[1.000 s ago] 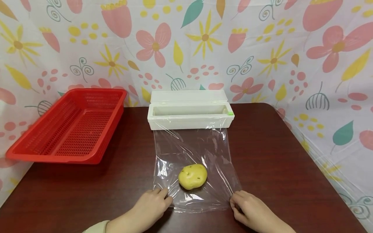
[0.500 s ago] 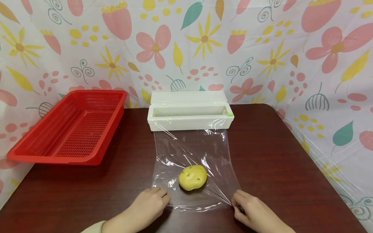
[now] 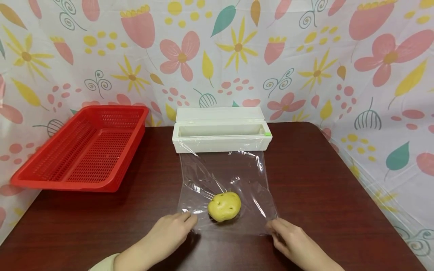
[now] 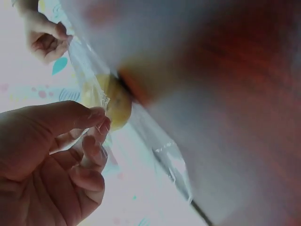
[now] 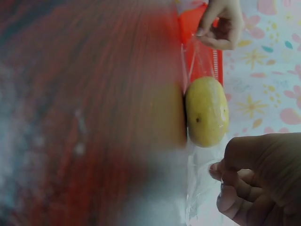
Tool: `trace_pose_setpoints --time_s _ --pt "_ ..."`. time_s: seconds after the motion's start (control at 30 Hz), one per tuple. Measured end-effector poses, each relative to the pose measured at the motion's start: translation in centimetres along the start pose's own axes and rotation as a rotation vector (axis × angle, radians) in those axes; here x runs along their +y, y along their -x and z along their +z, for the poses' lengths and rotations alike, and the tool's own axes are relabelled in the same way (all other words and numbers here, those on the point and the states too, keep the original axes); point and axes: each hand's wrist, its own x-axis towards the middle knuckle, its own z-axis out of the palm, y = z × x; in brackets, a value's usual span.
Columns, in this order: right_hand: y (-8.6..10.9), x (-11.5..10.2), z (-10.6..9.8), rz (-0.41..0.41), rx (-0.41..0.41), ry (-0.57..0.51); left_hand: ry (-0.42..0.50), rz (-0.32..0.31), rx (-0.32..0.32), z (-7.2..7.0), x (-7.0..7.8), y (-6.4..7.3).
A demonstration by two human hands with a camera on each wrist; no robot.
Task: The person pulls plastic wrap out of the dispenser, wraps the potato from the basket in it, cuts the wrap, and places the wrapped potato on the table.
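Observation:
A yellow potato lies on a clear sheet of plastic wrap, which runs from the front of a white cling film dispenser with its lid raised. My left hand pinches the sheet's near left corner between thumb and fingertips, as the left wrist view shows up close. At the near right corner, my right hand pinches the film between thumb and forefinger. The potato sits between the two hands, a little farther off, and neither hand touches it. In the right wrist view the potato stands out beyond the right hand.
A red perforated plastic basket stands at the back left of the dark wooden table. A green tab marks the dispenser's right end. Behind the table hangs a floral cloth.
Both hands have shifted slightly, and the film's near edge has moved up toward the potato in the head view. The potato and dispenser stay put on the table.

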Motion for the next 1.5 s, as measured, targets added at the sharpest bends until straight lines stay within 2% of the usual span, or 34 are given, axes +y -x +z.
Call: trace_pose_setpoints --time_s 0.27,0.47,0.63,0.97,1.13,1.33,1.5 --pt "-0.4 0.0 0.0 0.006 0.027 0.047 0.139 0.024 -0.033 -0.3 -0.8 -0.1" --pt "-0.6 0.0 0.0 -0.002 0.029 0.033 0.159 0.018 -0.061 -0.6 -1.0 -0.3" --pt "-0.9 -0.1 0.2 0.027 0.034 0.037 0.180 -0.007 -0.079 -0.8 -1.0 -0.4" --pt "-1.4 -0.3 0.5 0.069 0.051 0.008 0.115 -0.029 0.008 -0.6 -1.3 -0.8" --pt "-1.7 -0.1 0.7 0.052 0.067 0.013 0.140 -0.045 0.062 -0.2 -1.4 -1.0" --pt "-1.8 0.0 0.8 0.075 0.037 -0.019 0.179 -0.081 0.061 -0.1 -1.6 -1.2" --pt "-1.9 0.3 0.9 0.068 0.030 -0.004 0.192 -0.087 0.053 -0.1 -1.8 -1.2"
